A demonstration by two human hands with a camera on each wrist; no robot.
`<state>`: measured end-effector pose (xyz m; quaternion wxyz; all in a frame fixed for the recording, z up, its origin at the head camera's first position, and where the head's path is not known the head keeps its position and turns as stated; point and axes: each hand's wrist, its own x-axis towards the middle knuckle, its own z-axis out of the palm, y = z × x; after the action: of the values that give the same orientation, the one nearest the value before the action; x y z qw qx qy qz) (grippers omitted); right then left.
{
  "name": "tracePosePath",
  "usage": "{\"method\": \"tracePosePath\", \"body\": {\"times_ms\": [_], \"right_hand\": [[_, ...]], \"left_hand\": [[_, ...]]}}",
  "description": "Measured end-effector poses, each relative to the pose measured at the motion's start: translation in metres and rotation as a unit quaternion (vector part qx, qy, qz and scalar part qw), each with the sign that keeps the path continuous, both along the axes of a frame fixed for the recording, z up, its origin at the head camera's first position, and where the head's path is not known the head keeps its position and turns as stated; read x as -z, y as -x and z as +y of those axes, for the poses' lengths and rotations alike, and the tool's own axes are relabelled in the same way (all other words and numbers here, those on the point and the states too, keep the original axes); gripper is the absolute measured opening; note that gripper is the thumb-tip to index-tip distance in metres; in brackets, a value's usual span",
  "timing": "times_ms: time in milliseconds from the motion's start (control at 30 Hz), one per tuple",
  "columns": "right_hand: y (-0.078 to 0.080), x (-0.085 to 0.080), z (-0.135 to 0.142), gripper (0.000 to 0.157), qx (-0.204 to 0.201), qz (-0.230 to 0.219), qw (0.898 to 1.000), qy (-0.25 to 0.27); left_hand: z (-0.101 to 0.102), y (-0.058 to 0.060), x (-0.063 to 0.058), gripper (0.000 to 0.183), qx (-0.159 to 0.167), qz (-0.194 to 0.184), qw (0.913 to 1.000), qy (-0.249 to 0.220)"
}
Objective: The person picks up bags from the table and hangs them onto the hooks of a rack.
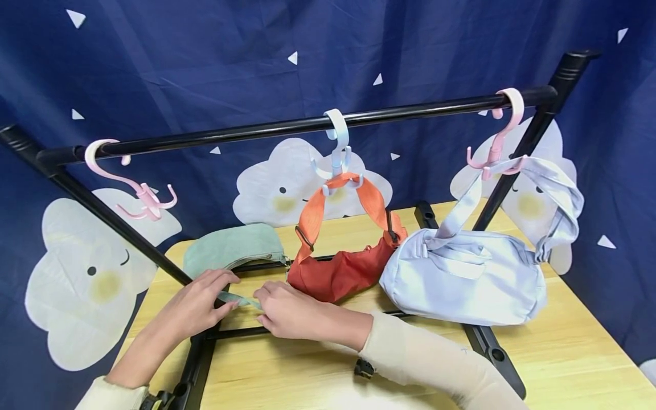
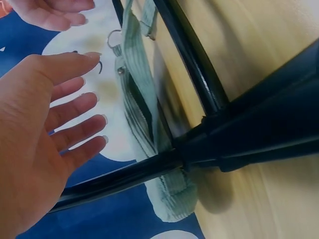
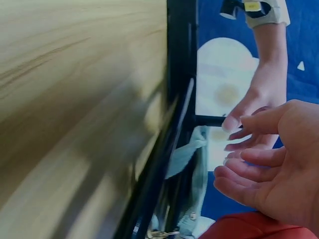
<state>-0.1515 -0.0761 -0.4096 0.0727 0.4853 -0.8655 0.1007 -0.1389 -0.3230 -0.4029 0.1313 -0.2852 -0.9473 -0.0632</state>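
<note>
Three bags are facing me: the red bag (image 1: 333, 279) and pale-blue bag (image 1: 466, 285) are hanging from two of three claw hooks (image 1: 337, 139), and the green corduroy bag (image 1: 233, 244) is lying at the back left of the wooden table (image 1: 579, 336). My left grip (image 1: 205, 297) and right grip (image 1: 288, 310) are hovering by its strap (image 1: 242, 300), fingers parted. One navy cloud-print curtain (image 1: 205, 62) is hanging behind.

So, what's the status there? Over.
Left grip, right grip: both look empty, near green strap. Green bag unhung. Black post near left grip, possibly obstructing.
</note>
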Motion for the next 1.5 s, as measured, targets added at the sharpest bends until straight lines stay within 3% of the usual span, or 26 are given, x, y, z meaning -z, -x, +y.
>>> {"method": "tracePosePath", "body": {"times_ms": [433,867,1133,1333,1500], "right_hand": [[-0.002,0.026,-0.014,0.029,0.020,0.013,0.999,-0.027],[0.013,0.042,-0.019,0.021,0.028,-0.033,0.999,-0.023],[0.017,0.049,-0.023,0.015,0.026,-0.043,0.999,0.002],[0.017,0.052,-0.025,0.013,0.034,-0.074,0.997,-0.005],[0.017,0.056,-0.027,0.011,0.037,-0.072,0.997,-0.002]], "left_hand": [[-0.009,0.001,0.022,0.047,0.003,-0.010,0.9995,0.029],[-0.009,0.014,0.027,0.039,0.002,-0.044,0.9978,0.048],[-0.010,0.015,0.032,0.034,-0.004,-0.071,0.9962,0.050],[-0.009,0.015,0.035,0.025,-0.004,-0.100,0.9934,0.056],[-0.011,0.015,0.038,0.017,0.000,-0.105,0.9931,0.052]]}}
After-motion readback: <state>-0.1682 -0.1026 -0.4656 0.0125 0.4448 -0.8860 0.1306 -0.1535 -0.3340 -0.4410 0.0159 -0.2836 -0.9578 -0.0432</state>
